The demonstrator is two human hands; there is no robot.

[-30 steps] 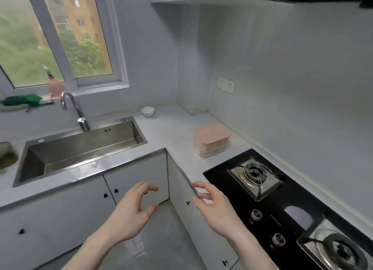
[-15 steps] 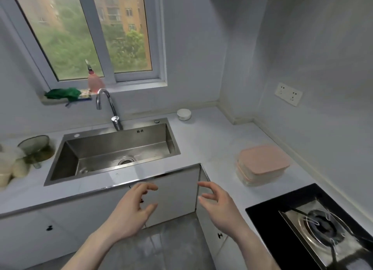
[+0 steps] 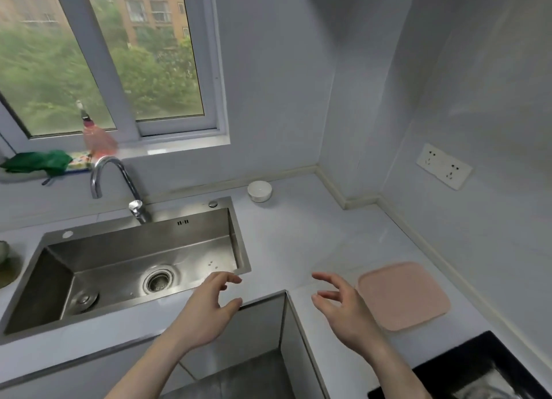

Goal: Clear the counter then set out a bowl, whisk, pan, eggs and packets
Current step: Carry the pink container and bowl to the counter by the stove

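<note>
Fingers of both the left hand (image 3: pixel 209 309) and right hand (image 3: pixel 346 312) hang loosely curled, empty; best grip the pink container (image 3: pixel 403 295) at 3 o'clock squarely from both sides.

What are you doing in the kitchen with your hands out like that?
Nothing is being held yet. The left hand and right hand hover with loose fingers over the corner of the counter. The right one is beside a pink box, the left near the sink. A small white bowl sits at the back. The counter has not been cleared, so the box looks like a likely first grab.
</note>
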